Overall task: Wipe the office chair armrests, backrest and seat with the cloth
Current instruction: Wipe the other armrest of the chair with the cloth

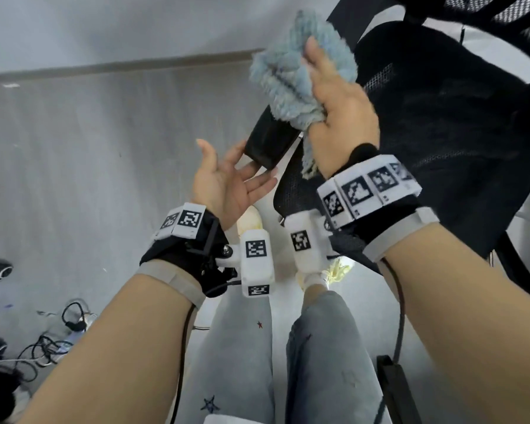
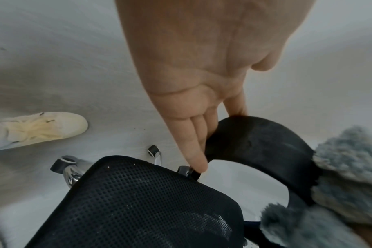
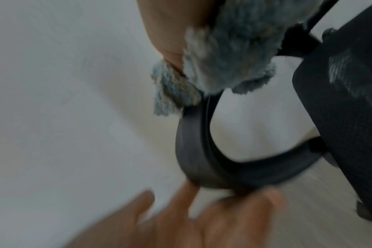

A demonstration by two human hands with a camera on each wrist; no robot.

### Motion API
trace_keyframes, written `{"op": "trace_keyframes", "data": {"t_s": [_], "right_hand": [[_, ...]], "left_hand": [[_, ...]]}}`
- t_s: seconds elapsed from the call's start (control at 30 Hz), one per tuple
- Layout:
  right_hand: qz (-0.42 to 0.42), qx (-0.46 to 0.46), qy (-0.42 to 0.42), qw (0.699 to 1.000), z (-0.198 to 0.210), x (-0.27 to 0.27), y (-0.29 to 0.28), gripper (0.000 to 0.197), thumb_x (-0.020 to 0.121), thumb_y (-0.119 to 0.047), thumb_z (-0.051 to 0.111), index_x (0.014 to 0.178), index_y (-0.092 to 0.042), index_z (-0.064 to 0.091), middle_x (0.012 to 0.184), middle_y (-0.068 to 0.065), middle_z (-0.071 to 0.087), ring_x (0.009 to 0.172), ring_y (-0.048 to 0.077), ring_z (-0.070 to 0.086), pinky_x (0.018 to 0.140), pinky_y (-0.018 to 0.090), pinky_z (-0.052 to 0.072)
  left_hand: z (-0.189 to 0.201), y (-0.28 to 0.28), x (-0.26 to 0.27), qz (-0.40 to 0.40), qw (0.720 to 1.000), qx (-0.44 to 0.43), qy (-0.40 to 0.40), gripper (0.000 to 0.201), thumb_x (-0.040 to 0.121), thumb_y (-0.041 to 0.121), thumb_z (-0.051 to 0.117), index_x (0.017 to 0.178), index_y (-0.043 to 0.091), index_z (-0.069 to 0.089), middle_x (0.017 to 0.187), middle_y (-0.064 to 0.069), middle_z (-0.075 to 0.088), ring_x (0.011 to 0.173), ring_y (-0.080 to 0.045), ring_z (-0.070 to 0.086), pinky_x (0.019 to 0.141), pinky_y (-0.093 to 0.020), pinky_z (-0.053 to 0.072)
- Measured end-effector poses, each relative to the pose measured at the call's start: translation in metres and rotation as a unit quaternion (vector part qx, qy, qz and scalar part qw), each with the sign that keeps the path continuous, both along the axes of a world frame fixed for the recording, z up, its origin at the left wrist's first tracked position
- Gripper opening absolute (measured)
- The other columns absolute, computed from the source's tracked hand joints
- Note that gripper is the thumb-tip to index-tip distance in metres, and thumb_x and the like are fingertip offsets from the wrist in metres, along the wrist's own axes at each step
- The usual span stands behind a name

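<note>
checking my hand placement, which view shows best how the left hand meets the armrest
The left wrist view: the left hand lies open, fingers straight against the front curve of the armrest. The head view shows them under its end, less closely. The right wrist view is blurred.

Office-type room: pale grey floor (image 1: pixel 74 154), plain wall with grey skirting strip (image 1: pixel 120 65), black mesh swivel chair (image 1: pixel 459 123) on chrome castor legs (image 2: pixel 70 174), loose cables (image 1: pixel 49 341) on the floor.
</note>
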State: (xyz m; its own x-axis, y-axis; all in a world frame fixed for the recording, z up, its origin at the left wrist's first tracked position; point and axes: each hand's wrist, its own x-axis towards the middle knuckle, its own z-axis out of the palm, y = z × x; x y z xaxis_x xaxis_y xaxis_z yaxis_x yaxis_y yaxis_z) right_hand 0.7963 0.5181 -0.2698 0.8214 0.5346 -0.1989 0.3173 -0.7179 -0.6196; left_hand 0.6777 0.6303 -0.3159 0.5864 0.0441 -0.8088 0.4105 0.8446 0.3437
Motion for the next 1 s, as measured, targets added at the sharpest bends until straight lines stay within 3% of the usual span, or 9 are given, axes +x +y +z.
{"op": "trace_keyframes", "data": {"t_s": [0.13,0.27,0.33,0.43,0.53,0.6,0.67,0.83,1.0], "right_hand": [[0.199,-0.121,0.02,0.972,-0.004,-0.044,-0.006,0.072,0.083,0.002,0.047,0.142,-0.036,0.028,0.152,-0.021,0.023,0.111,0.025,0.043,0.086,0.041,0.052],[0.304,-0.072,-0.067,0.948,-0.013,-0.049,-0.015,0.059,0.063,-0.003,0.075,0.116,-0.025,0.064,0.134,-0.015,0.054,0.075,0.028,0.058,0.049,0.026,0.05],[0.264,-0.065,-0.064,0.96,-0.007,-0.031,-0.008,0.061,0.07,-0.001,0.067,0.124,-0.028,0.057,0.139,-0.019,0.047,0.092,0.029,0.057,0.063,0.032,0.055],[0.115,-0.066,-0.046,0.99,0.004,-0.006,0.001,0.065,0.081,-0.001,0.046,0.136,-0.035,0.041,0.148,-0.026,0.029,0.119,0.022,0.042,0.09,0.034,0.046],[0.118,-0.075,-0.062,0.988,0.003,-0.017,0.007,0.062,0.082,-0.002,0.053,0.135,-0.034,0.044,0.146,-0.023,0.036,0.112,0.026,0.044,0.076,0.035,0.048],[0.21,-0.04,-0.091,0.973,-0.004,-0.035,0.006,0.052,0.076,-0.003,0.063,0.122,-0.027,0.059,0.134,-0.016,0.054,0.096,0.029,0.052,0.059,0.032,0.051],[0.306,-0.04,-0.146,0.94,-0.013,-0.046,0.002,0.039,0.073,-0.008,0.054,0.102,-0.027,0.071,0.118,-0.016,0.066,0.082,0.023,0.054,0.048,0.022,0.045],[0.443,-0.107,-0.201,0.867,-0.019,-0.054,-0.004,0.043,0.075,-0.021,0.035,0.072,-0.035,0.075,0.096,-0.022,0.072,0.071,0.013,0.064,0.048,0.018,0.042],[0.46,-0.147,-0.19,0.855,-0.017,-0.049,-0.005,0.041,0.073,-0.022,0.036,0.065,-0.036,0.074,0.084,-0.024,0.071,0.07,0.01,0.063,0.048,0.018,0.04]], "left_hand": [[0.005,0.001,0.001,0.032,0.999,-0.031,-0.017,0.092,0.079,0.075,0.004,0.121,0.013,0.056,0.116,-0.015,0.063,0.102,-0.032,0.064,0.087,-0.042,0.052],[0.008,0.0,-0.004,0.047,0.995,-0.084,-0.032,0.093,0.08,0.075,0.008,0.119,0.005,0.055,0.114,-0.017,0.066,0.102,-0.03,0.065,0.085,-0.045,0.052],[0.003,0.002,-0.003,0.036,0.998,-0.046,-0.022,0.09,0.081,0.073,0.004,0.131,0.01,0.046,0.124,-0.016,0.06,0.105,-0.029,0.064,0.092,-0.042,0.05],[-0.003,0.003,-0.002,0.024,1.0,-0.016,-0.001,0.08,0.08,0.075,0.005,0.124,0.023,0.047,0.123,-0.013,0.058,0.105,-0.03,0.063,0.094,-0.038,0.048],[-0.005,0.004,-0.004,0.035,0.999,-0.02,-0.001,0.078,0.079,0.076,0.007,0.116,0.024,0.052,0.12,-0.013,0.058,0.102,-0.031,0.064,0.094,-0.039,0.049],[-0.004,0.002,-0.007,0.031,0.999,-0.014,-0.002,0.084,0.079,0.075,0.005,0.118,0.02,0.054,0.123,-0.012,0.059,0.104,-0.029,0.062,0.095,-0.039,0.048],[-0.001,-0.002,-0.01,0.041,0.999,-0.02,0.001,0.086,0.08,0.075,0.006,0.118,0.016,0.057,0.126,-0.011,0.06,0.113,-0.027,0.059,0.1,-0.041,0.044],[0.003,-0.006,-0.017,0.035,0.998,-0.05,-0.016,0.089,0.08,0.074,0.001,0.126,0.015,0.049,0.117,-0.008,0.066,0.106,-0.022,0.065,0.08,-0.034,0.055],[0.002,0.0,-0.014,-0.01,1.0,-0.01,0.001,0.088,0.081,0.072,-0.003,0.138,0.019,0.038,0.132,-0.006,0.054,0.116,-0.018,0.055,0.091,-0.035,0.046]]}}
